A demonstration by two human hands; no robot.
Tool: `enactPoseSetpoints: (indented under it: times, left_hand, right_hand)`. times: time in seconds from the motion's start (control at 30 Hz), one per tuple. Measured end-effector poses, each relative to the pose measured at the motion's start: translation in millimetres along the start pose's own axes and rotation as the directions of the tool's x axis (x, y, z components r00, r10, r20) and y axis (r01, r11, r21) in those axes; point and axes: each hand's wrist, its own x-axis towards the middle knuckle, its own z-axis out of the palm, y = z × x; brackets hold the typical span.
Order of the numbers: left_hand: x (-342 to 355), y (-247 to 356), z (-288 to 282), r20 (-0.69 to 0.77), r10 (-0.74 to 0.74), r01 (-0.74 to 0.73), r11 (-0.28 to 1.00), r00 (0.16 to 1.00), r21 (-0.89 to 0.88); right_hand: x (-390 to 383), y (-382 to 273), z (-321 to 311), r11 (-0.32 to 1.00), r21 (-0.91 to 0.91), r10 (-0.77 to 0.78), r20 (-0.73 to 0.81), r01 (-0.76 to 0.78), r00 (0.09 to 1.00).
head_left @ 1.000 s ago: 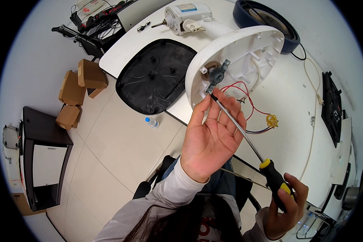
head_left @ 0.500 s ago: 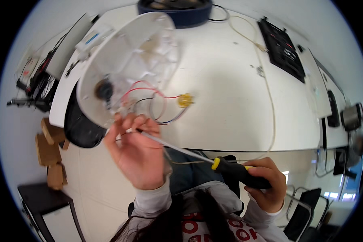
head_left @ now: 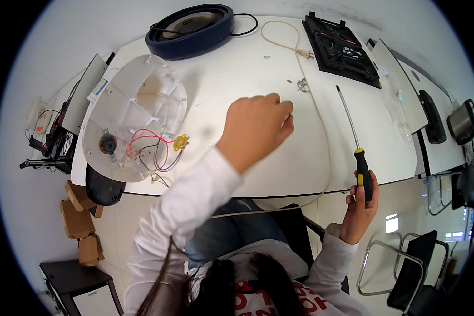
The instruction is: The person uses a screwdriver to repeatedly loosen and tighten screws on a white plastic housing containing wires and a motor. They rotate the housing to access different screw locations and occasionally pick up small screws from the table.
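Note:
My right hand (head_left: pixel 359 210) grips the black and yellow handle of a screwdriver (head_left: pixel 361 166), its long shaft pointing up and away over the table's right side. Out over the middle of the table reaches my left hand (head_left: pixel 258 129), back upward, with the fingers curled together; what they hold, if anything, is hidden. Left of it lies a white plastic housing (head_left: pixel 142 95), open side up, with a round dark part (head_left: pixel 108 143) fixed inside. Red, black and blue wires run from the housing to a small yellow round component (head_left: pixel 181 142). Several small screws (head_left: pixel 302 85) lie beyond my left hand.
A blue round base (head_left: pixel 192 45) with a black cord stands at the far left. An open black tool case (head_left: pixel 342 50) sits at the far right. A pale cable with a plug (head_left: pixel 303 53) crosses the white table (head_left: pixel 279 171). Cardboard boxes (head_left: pixel 76 218) are on the floor at left.
My left hand has left the housing's near edge and moved right over the table. My right hand has swung the screwdriver from pointing at my left hand to pointing away. The housing now rests lower.

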Motion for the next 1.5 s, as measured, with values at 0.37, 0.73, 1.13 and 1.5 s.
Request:
enactPoseSetpoints:
  times: [0.37,0.73,1.13,1.5]
  left_hand:
    - [76,-32,84,0.23,-0.082,0.009,0.953,0.97,0.302]
    - [93,-54,89,0.184,-0.146,0.074,0.934,0.972,0.35]
    - [130,-103,119,0.054,-0.414,0.364,0.849,0.909,0.382]
    - [87,6,-23,-0.381,0.096,-0.053,0.991,0.92,0.121]
  right_hand:
    - [13,15,-45,0.996,-0.073,0.051,-0.055,-0.055,0.997]
    - [19,7,-37,0.996,-0.056,0.062,-0.168,-0.073,0.984]
    - [22,15,-37,0.953,-0.3,0.013,-0.114,-0.047,0.993]
    - [26,23,-34,0.942,-0.308,-0.173,-0.114,0.131,0.978]
